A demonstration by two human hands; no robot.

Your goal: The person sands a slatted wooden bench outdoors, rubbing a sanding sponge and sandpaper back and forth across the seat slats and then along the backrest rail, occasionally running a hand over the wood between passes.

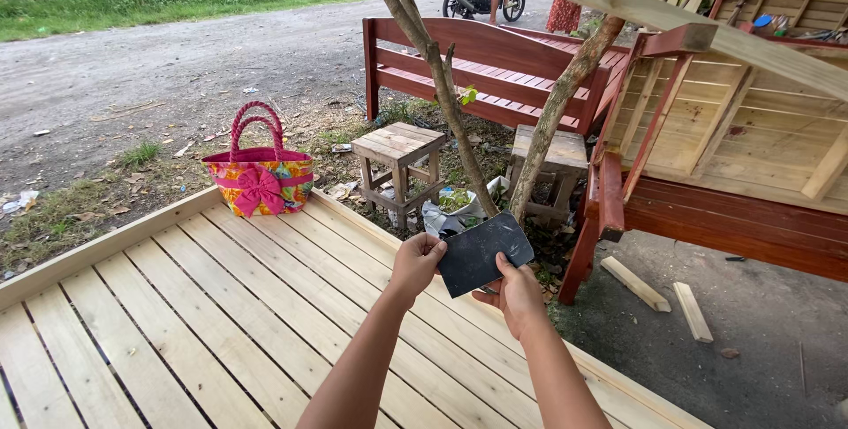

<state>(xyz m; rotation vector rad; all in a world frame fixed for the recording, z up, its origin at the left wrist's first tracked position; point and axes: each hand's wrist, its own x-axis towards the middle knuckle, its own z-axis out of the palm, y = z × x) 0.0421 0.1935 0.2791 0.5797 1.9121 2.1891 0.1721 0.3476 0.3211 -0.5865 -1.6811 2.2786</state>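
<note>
The slatted wooden platform of pale, unfinished boards filled the lower left of the head view, and both forearms reached out over its far edge. A woven handbag with a pink bow stood on the platform's far corner, well apart from the hands. Beyond the edge stood a small wooden stool, a forked tree trunk and a red-stained bench.

The dark sheet was held in the air between the two hands, above the platform's edge and tilted slightly. It appeared to be a thin, flat rectangle with a dull, scuffed face (possibly abrasive paper, though the surface grain could not be resolved). It was judged light and flexible rather than stiff, with a rough, non-slip face; it would likely crease if pinched hard and would sag if held by one corner. Holding it by opposite edges was judged the steadiest grip.

The right hand was closed along the sheet's lower edge, thumb on the upper face and fingers hidden beneath. The left hand was pinched on the sheet's left end, its fingers curled together against the edge.
</note>
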